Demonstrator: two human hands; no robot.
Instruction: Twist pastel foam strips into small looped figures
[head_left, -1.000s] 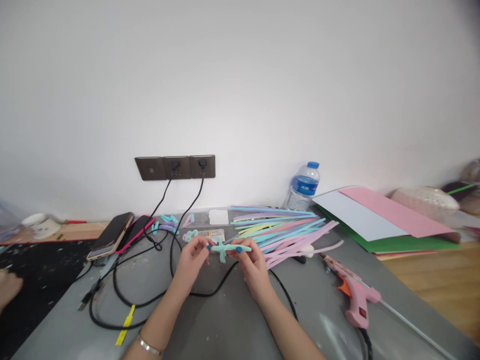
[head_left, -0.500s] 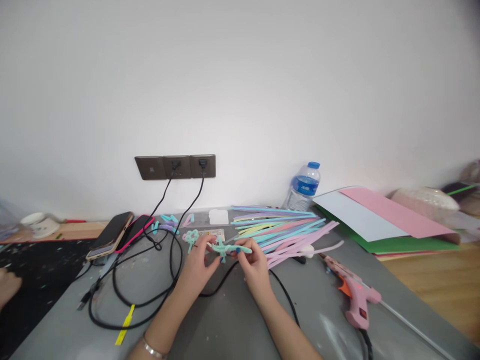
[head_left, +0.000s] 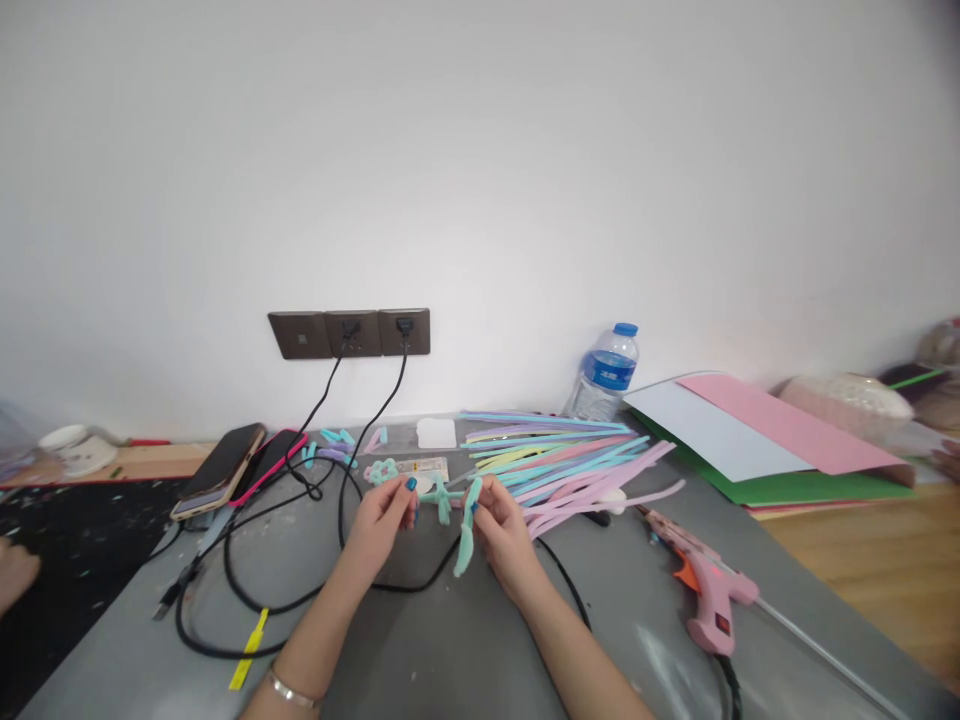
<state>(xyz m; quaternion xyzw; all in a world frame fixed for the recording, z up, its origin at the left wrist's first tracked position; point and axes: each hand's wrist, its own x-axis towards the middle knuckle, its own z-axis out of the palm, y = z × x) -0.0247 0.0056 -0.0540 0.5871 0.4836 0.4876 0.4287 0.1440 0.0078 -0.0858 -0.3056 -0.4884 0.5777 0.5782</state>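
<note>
Both my hands hold a teal pipe cleaner piece (head_left: pixel 448 502) above the grey table (head_left: pixel 420 650). My left hand (head_left: pixel 382 525) pinches its left end with closed fingers. My right hand (head_left: pixel 501 530) grips the right part, and a bent teal length (head_left: pixel 466 545) hangs down from that hand. A small teal loop shape (head_left: pixel 379 469) lies just beyond my left hand. A fan of pastel pipe cleaners (head_left: pixel 570 460) lies right behind my right hand.
Black cables (head_left: pixel 300 560) loop over the table from wall sockets (head_left: pixel 349 333). Two phones (head_left: pixel 240 465) lie at the left. A pink glue gun (head_left: pixel 705 590), a water bottle (head_left: pixel 606 375) and coloured paper sheets (head_left: pixel 765 440) are at the right. Another person's hand (head_left: pixel 13 575) shows at far left.
The right end of the teal piece, level before, is now bent downward under my right hand. Both hands stayed in about the same place.
</note>
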